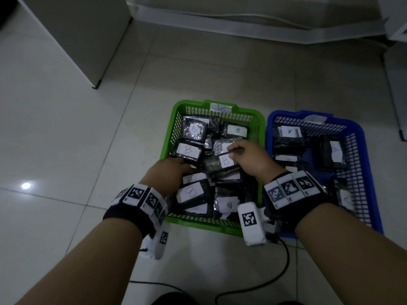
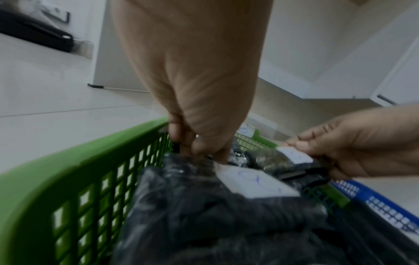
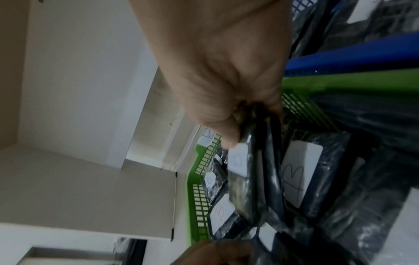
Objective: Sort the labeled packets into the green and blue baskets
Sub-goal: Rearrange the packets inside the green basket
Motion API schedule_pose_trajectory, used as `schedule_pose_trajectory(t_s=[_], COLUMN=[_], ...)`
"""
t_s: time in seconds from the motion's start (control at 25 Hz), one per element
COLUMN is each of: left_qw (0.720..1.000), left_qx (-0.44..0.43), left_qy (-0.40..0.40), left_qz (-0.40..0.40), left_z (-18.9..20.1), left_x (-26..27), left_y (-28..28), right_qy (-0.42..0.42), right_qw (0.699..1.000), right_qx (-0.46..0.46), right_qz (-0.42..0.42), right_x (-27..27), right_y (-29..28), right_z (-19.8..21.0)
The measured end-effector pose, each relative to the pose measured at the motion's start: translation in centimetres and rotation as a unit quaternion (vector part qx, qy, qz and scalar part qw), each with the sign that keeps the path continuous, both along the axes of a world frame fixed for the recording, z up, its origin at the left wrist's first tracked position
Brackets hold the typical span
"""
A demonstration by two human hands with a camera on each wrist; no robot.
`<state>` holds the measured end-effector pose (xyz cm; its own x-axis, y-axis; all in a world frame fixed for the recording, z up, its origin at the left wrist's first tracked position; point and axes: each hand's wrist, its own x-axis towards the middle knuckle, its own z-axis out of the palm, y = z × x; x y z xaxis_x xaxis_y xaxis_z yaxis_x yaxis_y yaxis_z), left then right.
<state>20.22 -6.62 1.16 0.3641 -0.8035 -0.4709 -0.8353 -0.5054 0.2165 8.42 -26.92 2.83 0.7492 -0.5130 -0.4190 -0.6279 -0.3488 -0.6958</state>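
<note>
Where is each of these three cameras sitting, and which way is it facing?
Head: up high, looking down at green basket, blue basket, both forearms.
Left wrist: along left hand, fingers in the green basket.
Right wrist: along right hand pinching a B packet.
All three share that packet.

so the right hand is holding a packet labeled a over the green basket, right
Not quite: the packet in the right hand is labeled B, not A. The head view shows the letter on its white label. The rest holds: the hand has it pinched over the green basket.
</note>
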Motion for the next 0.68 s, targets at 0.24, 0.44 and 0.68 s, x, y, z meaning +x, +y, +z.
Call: schedule_pose_trajectory(t_s=[0.24,0.44,0.68], left_qw=[0.986,0.992,0.985], left_qx=[-0.014,-0.056,-0.157], left_qy=[0.163,0.036,-0.022], left_qz=[0.011,0.106,0.072], left_z=[1.3,2.3,0.7], left_x=[-1.6,-1.5,-1.1], left_y=[0.7,2.5,3.0], right_qy=[-0.025,0.008,0.053], right_qw=[0.999,0.999,0.993], right_qx=[0.025,-0.041,-0.053], right_qz=[-0.002,0.020,0.094], right_x=[0.2,-0.2,0.5], right_y=[2.5,6.2,7.9], right_z=[-1.0,-2.4,-2.8])
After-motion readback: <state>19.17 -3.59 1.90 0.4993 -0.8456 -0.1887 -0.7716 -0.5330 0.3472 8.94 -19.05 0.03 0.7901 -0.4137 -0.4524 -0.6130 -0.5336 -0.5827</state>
